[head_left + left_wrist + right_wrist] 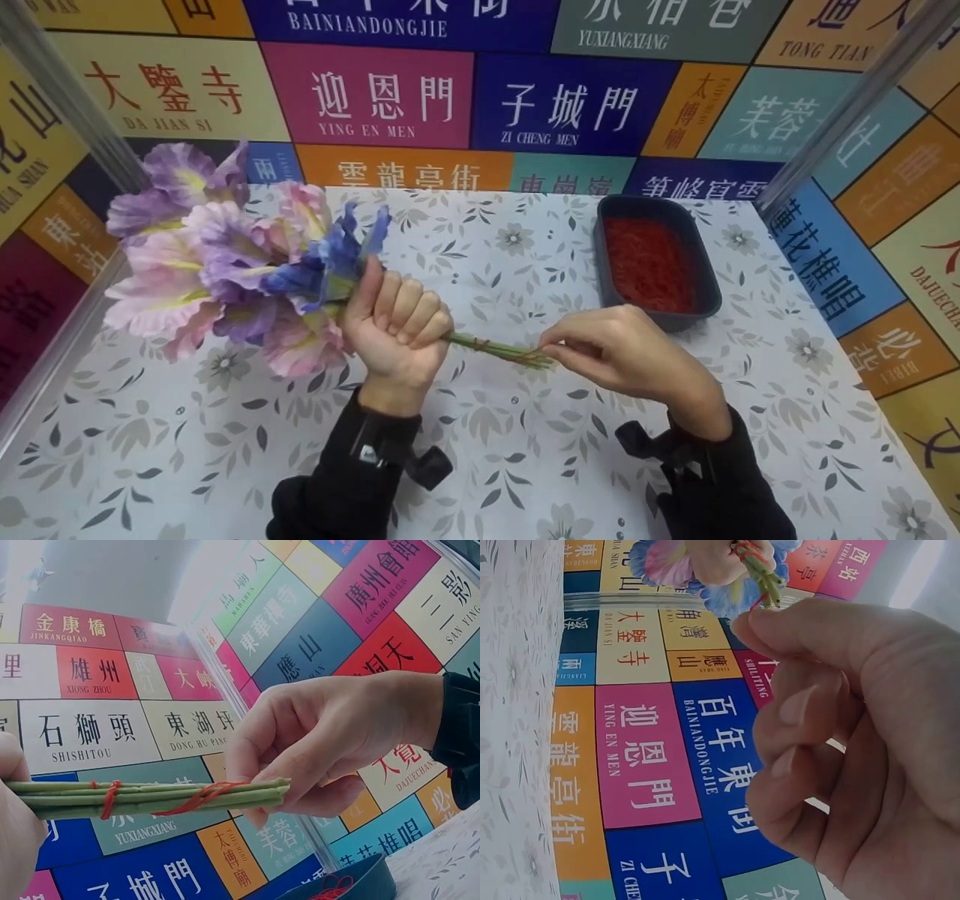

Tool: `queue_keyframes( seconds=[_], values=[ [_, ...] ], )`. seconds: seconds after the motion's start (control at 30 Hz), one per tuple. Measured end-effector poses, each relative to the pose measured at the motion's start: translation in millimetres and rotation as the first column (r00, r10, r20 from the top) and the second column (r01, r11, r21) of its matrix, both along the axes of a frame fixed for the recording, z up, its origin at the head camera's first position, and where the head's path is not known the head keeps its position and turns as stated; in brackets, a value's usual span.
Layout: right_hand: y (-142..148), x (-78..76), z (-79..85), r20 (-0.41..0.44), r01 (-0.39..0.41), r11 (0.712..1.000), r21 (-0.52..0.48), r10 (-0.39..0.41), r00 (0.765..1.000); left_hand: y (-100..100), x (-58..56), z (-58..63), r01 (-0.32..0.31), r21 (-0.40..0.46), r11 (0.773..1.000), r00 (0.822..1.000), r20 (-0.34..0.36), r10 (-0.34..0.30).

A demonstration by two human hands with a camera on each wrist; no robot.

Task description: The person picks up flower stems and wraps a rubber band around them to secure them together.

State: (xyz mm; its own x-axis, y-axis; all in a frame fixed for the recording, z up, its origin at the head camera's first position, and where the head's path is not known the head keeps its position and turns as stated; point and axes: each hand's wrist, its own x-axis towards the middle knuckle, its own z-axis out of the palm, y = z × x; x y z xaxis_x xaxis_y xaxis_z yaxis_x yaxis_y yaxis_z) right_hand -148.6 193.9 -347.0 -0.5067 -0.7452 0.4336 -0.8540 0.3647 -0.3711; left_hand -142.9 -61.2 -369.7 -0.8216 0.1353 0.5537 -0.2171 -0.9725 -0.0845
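My left hand (401, 330) grips a bunch of artificial irises (195, 262) just below the blooms, which are pink, purple and blue and point left. The green stems (150, 799) stick out to the right of the fist, held above the table. Red string (112, 799) is wound round them in one place, and more of it slants around them near the cut ends. At those ends my right hand (630, 352) pinches the red string (760, 600) between thumb and index finger, the other fingers curled in.
A dark blue plastic box (679, 322) holding red strings (649, 262) stands at the back right, just beyond my right hand. The table (495, 465) has a leaf-patterned white cover. Colourful printed panels (367, 97) with metal corner posts (847, 97) enclose its back and sides.
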Motion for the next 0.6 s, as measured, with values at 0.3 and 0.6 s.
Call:
queue_keyframes(
  seconds=[0.3,0.6],
  values=[
    [-1.9,-3.5,-4.6,-0.063,-0.068,0.997,-0.04,0.065,0.996,1.5,0.6,-0.8,0.029,0.008,1.0,0.999,0.023,-0.03],
    [-9.0,-4.7,-7.5,-0.075,-0.128,0.988,-0.088,0.122,0.99,7.1,1.6,-3.8,0.069,0.003,0.998,0.996,0.058,-0.069]
  ],
)
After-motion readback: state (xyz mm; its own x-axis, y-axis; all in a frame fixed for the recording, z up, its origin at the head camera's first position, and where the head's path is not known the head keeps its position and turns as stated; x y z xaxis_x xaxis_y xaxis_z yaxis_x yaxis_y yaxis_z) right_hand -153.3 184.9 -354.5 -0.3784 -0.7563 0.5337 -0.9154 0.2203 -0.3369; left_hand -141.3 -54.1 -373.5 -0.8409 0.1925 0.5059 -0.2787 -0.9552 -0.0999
